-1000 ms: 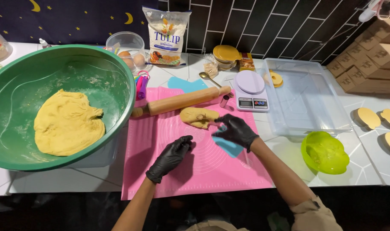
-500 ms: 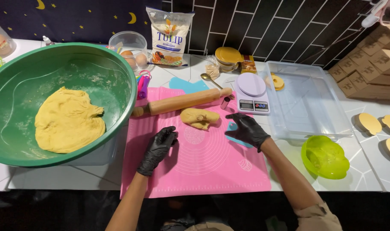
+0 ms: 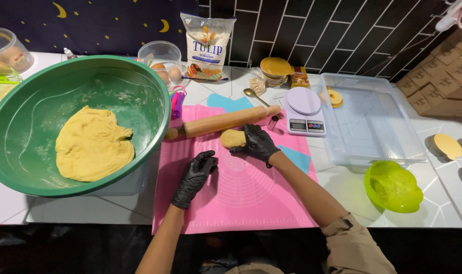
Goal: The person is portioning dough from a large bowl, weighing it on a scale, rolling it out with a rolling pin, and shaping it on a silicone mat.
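On the pink mat: a small dough piece [image 3: 232, 138] lies at the far edge, just near of the rolling pin [image 3: 226, 122].
Right hand [image 3: 259, 143]: closed over the piece's right side, having moved onto it from the mat.
Left hand [image 3: 196, 172]: has slid far and right; fingers curled loosely on the pink mat [image 3: 251, 198], holding nothing.
Open room: bare mat nearer and to the right.
Edges: green bowl [image 3: 155, 96] overhangs the mat's left; scale [image 3: 304, 110] at the far right corner.

Home baking kitchen w/ tiled counter [image 3: 79, 213]: dough bowl [image 3: 155, 96], rolling pin [image 3: 226, 122], kitchen scale [image 3: 304, 111], flour bag [image 3: 206, 46], eggs [image 3: 167, 73]
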